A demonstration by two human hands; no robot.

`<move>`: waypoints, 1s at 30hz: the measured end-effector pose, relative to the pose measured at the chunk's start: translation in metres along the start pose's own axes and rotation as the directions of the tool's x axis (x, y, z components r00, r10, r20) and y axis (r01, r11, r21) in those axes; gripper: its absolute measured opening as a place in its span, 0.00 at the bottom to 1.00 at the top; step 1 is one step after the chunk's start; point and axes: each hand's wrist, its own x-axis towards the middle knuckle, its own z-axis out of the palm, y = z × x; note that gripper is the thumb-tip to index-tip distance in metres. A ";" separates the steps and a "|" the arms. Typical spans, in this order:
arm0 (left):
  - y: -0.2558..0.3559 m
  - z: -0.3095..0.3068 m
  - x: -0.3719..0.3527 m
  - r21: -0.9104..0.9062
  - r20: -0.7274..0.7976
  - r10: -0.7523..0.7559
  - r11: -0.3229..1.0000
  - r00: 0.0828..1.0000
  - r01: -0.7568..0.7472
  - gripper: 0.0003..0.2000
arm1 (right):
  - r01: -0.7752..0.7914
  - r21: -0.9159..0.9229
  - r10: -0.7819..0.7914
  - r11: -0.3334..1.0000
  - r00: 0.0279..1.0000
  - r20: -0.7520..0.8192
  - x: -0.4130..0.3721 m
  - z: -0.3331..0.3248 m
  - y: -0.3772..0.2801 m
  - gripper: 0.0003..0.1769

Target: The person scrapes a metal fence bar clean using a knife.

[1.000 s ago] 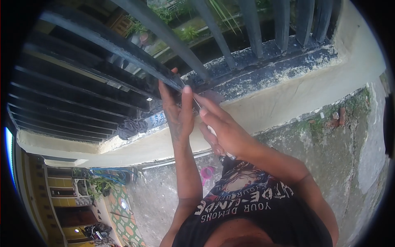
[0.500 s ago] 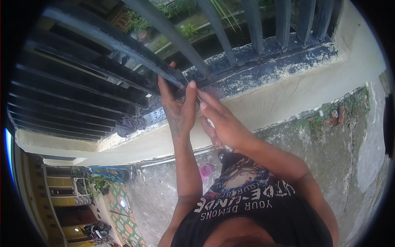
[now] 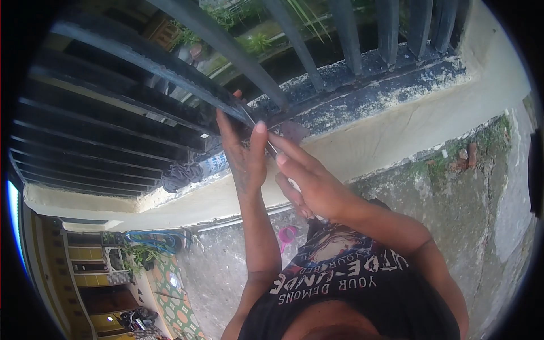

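Note:
My right hand [image 3: 317,184] is closed around a knife with a white handle [image 3: 294,185], its index finger stretched along the thin metal blade [image 3: 250,115]. The blade points up and left, against the lower end of a dark metal fence bar [image 3: 195,85]. My left hand [image 3: 243,161] reaches round that same bar, with its fingers partly hidden behind it. My left thumb rests beside the blade, close to the tip of my right index finger.
The bars stand on a low wall [image 3: 391,119] whose dark paint is flaking. A crumpled dark cloth [image 3: 180,177] lies on the ledge beside a blue-and-white item [image 3: 214,163]. On the concrete floor are a pink dipper [image 3: 288,233] and brick pieces [image 3: 471,156].
My right hand has drawn slightly down and back toward my body with the knife, and more of the blade shows. My left hand stays at the bar, its thumb slightly lower.

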 end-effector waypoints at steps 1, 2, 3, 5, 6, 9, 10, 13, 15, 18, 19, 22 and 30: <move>0.001 0.002 0.000 -0.001 0.000 -0.004 1.000 1.000 0.004 0.41 | 0.004 -0.009 -0.004 1.000 0.999 -0.048 0.009 -0.005 0.009 0.32; 0.003 0.005 -0.001 0.075 -0.003 -0.021 0.997 1.000 0.021 0.40 | 0.007 -0.013 -0.008 1.000 0.995 -0.097 0.013 -0.009 0.013 0.32; 0.004 0.006 -0.001 0.152 -0.006 -0.033 0.988 0.999 0.034 0.40 | -0.021 -0.002 0.021 1.000 0.995 -0.093 0.014 -0.012 0.011 0.32; -0.001 0.001 0.001 0.071 0.004 0.003 0.997 1.000 -0.003 0.39 | -0.016 0.001 0.016 1.000 0.999 -0.048 0.001 -0.005 0.001 0.32; -0.002 -0.002 0.001 -0.012 0.014 0.028 1.000 1.000 -0.028 0.39 | -0.022 0.009 0.022 1.000 1.000 -0.007 -0.004 -0.001 -0.005 0.32; 0.000 0.000 -0.001 0.043 0.006 -0.008 0.999 1.000 0.008 0.39 | -0.008 -0.021 0.007 1.000 0.999 -0.052 0.008 -0.004 0.002 0.32; 0.000 0.002 -0.003 0.042 0.007 -0.015 0.999 1.000 0.015 0.39 | 0.008 -0.036 -0.012 0.999 0.995 -0.097 0.011 -0.006 0.005 0.33; -0.002 0.001 0.001 0.134 -0.010 -0.014 0.991 1.000 0.015 0.39 | 0.011 -0.026 -0.012 1.000 0.999 -0.030 0.004 -0.007 -0.002 0.33; -0.007 -0.004 0.001 -0.034 0.027 0.083 0.996 0.996 -0.082 0.39 | 0.011 -0.034 -0.011 0.999 1.000 -0.013 -0.001 -0.003 -0.004 0.33; -0.005 0.002 -0.001 0.067 -0.009 -0.020 0.998 1.000 0.020 0.38 | 0.046 -0.074 -0.049 0.996 0.998 -0.030 0.009 -0.011 0.010 0.32; -0.006 0.005 0.000 0.182 -0.021 0.067 0.981 0.998 -0.062 0.38 | 0.011 -0.033 -0.013 0.999 0.998 -0.066 0.012 -0.015 0.011 0.32; -0.002 -0.001 0.000 0.049 -0.006 0.008 0.999 1.000 -0.008 0.42 | -0.068 0.000 0.068 0.998 0.997 -0.022 0.003 -0.003 -0.003 0.33; -0.001 0.001 -0.003 0.194 -0.032 0.042 0.980 0.999 -0.035 0.38 | -0.042 -0.076 0.029 0.996 0.986 -0.162 0.011 -0.005 0.006 0.32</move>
